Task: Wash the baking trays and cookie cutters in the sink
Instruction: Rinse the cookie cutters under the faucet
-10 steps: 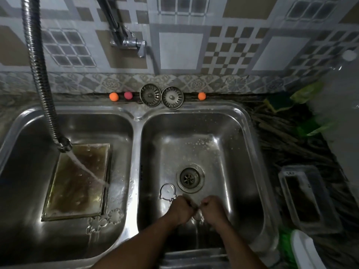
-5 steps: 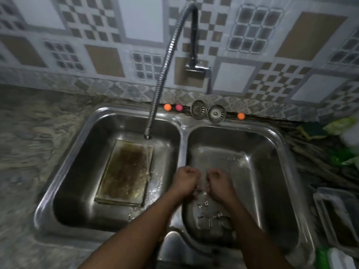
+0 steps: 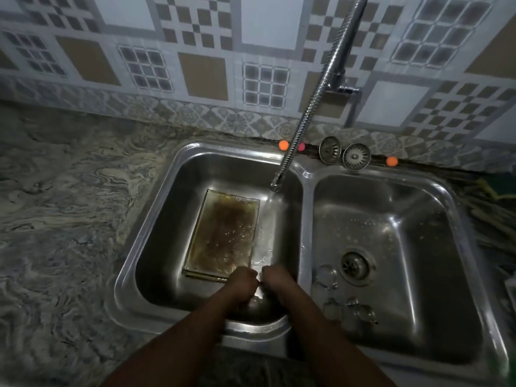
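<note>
The fingers (image 3: 249, 275) of both hands are curled in tight, knuckles almost touching; whether a small cutter is pinched between them cannot be told, as nothing is shown in the gap. The left hand (image 3: 241, 283) and right hand (image 3: 280, 281) are held low in the left basin (image 3: 167, 233), at the foot of the water stream (image 3: 265, 233) from the hose faucet (image 3: 307, 115). The baking tray (image 3: 223, 236), browned and flooded, is laid flat on that basin's floor, just beside the left hand. Clear cookie cutters (image 3: 325, 276) are seen in the right basin (image 3: 418, 247) near the drain (image 3: 354, 264). Anything thin and wet held here could be let slip and lost in the tray's murky water. Splashing over the front rim is likely if the stream is struck by the knuckles.
</note>
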Tool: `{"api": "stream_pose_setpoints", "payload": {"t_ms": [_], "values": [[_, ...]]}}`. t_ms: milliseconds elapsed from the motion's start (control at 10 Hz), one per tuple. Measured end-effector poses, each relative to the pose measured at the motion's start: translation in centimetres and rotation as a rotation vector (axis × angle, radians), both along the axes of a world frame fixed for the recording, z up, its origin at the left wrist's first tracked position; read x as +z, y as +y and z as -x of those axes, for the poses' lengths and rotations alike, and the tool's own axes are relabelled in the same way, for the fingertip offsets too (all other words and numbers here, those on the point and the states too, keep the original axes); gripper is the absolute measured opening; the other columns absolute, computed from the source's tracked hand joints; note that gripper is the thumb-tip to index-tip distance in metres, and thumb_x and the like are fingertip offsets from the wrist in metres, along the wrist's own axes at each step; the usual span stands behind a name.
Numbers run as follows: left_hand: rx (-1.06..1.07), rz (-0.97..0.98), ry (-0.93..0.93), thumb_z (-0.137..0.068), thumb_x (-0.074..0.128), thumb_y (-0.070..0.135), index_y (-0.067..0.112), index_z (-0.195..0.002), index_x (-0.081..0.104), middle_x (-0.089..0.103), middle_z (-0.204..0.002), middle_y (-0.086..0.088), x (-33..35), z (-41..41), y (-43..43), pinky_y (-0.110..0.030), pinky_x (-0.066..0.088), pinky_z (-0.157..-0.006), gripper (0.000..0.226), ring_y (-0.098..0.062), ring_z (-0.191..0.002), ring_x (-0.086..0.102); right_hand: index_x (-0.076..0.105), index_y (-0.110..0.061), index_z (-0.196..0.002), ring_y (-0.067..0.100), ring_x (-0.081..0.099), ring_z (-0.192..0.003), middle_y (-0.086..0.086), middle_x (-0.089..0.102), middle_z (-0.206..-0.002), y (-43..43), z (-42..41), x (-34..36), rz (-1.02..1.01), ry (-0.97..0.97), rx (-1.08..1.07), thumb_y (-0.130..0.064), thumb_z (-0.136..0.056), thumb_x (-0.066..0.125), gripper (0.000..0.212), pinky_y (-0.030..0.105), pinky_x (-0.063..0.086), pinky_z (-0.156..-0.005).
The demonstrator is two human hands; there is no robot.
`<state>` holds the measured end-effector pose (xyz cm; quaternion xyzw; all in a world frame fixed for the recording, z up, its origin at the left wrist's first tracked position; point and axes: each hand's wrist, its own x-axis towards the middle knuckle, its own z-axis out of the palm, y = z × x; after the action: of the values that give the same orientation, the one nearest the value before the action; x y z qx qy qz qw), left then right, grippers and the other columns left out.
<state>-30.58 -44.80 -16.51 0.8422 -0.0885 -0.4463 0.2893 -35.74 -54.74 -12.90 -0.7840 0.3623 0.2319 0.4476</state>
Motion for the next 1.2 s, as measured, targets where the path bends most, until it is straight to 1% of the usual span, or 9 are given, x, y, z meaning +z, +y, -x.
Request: {"api": "stream_pose_setpoints", "payload": {"t_ms": [100,200,300,400,500,700,800,900,1200], "values": [[-0.129,-0.031,0.025,-0.092,0.054,0.012,0.005,-0.097,0.074,0.072,-0.103,-0.019,-0.9,-0.1,0.3,-0.031,0.050,-0.077,0.022,-0.029,-0.099,0.068,0.046,-0.019,-0.075,0.004,0.039,-0.062,-0.001,0.046,-0.079,0.7,0.1,-1.6,0.003,0.104,-0.023,-0.007,-0.099,0.041,0.028,0.012,0.039,-0.051],[-0.186,-0.065,0.028,-0.090,0.055,0.012,0.004,-0.099,0.071,0.070,-0.109,-0.019,-0.9,-0.5,0.2,-0.028,0.045,-0.072,0.020,-0.029,-0.102,0.066,0.056,0.005,-0.121,0.006,0.042,-0.063,0.021,0.059,-0.116,0.8,-0.5,-3.1,0.082,0.098,0.063,-0.006,-0.099,0.040,0.029,0.006,0.036,-0.039],[-0.240,-0.089,0.032,-0.092,0.055,0.016,0.002,-0.110,0.068,0.066,-0.118,-0.020,-1.2,-0.5,0.1,-0.033,0.049,-0.084,0.026,-0.031,-0.108,0.063,0.049,0.008,-0.132,0.016,0.059,-0.084,0.025,0.052,-0.136,0.8,-0.9,-3.5,0.088,0.163,0.136,-0.007,-0.100,0.039,0.036,0.006,0.042,-0.048],[-0.317,-0.116,-0.006,-0.095,0.055,0.023,0.004,-0.136,0.052,0.053,-0.139,-0.018,-1.6,-0.5,0.1,-0.034,0.044,-0.101,0.045,-0.031,-0.126,0.053,0.049,0.007,-0.132,0.031,0.051,-0.124,0.023,0.051,-0.138,1.0,-1.9,-3.2,-0.015,0.224,-0.011,-0.010,-0.103,0.037,0.035,0.021,0.041,-0.091],[-0.351,-0.044,-0.070,-0.093,0.061,0.024,0.005,-0.137,0.051,0.053,-0.140,-0.016,-0.9,-0.2,-0.2,-0.032,0.041,-0.103,0.049,-0.029,-0.128,0.052,0.050,0.007,-0.130,0.034,0.049,-0.125,0.023,0.051,-0.136,0.9,-2.6,-2.5,0.134,0.191,0.094,-0.013,-0.104,0.031,0.037,0.033,0.035,-0.101],[0.157,0.288,-0.256,-0.094,0.057,0.008,0.002,-0.120,0.059,0.063,-0.121,-0.017,1.7,-1.4,-1.4,-0.041,0.044,-0.101,0.027,-0.030,-0.116,0.059,0.062,-0.001,-0.111,0.035,0.056,-0.110,0.021,0.059,-0.120,0.1,-4.0,0.1,0.151,-0.104,-0.227,-0.015,-0.103,0.035,0.032,0.042,0.046,-0.095],[0.298,0.412,-0.355,-0.091,0.061,0.005,0.004,-0.120,0.065,0.062,-0.119,-0.015,3.9,-4.3,-2.6,-0.028,0.046,-0.095,0.029,-0.022,-0.108,0.059,0.061,-0.018,-0.072,0.036,0.065,-0.088,0.014,0.067,-0.086,-0.4,-5.7,1.5,0.018,-0.329,-0.544,-0.015,-0.097,0.042,0.032,0.051,0.055,-0.081],[0.393,0.576,-0.320,-0.087,0.071,0.011,0.016,-0.115,0.069,0.067,-0.111,-0.004,5.8,-6.5,-3.6,-0.026,0.056,-0.083,0.029,-0.014,-0.093,0.067,0.061,-0.012,-0.091,0.034,0.069,-0.084,0.014,0.070,-0.085,-0.6,-6.6,3.6,-0.174,-0.505,-0.719,-0.016,-0.096,0.051,0.012,0.055,0.057,-0.077],[0.615,0.828,0.212,-0.095,0.056,0.010,0.003,-0.093,0.072,0.075,-0.090,-0.013,9.7,-7.5,-5.2,-0.025,0.055,-0.067,0.018,-0.025,-0.086,0.070,0.067,-0.013,-0.080,0.018,0.063,-0.082,0.009,0.064,-0.090,-3.8,-6.0,5.7,-0.132,-0.790,-0.504,-0.006,-0.085,0.067,0.009,0.028,0.051,-0.077]]}}
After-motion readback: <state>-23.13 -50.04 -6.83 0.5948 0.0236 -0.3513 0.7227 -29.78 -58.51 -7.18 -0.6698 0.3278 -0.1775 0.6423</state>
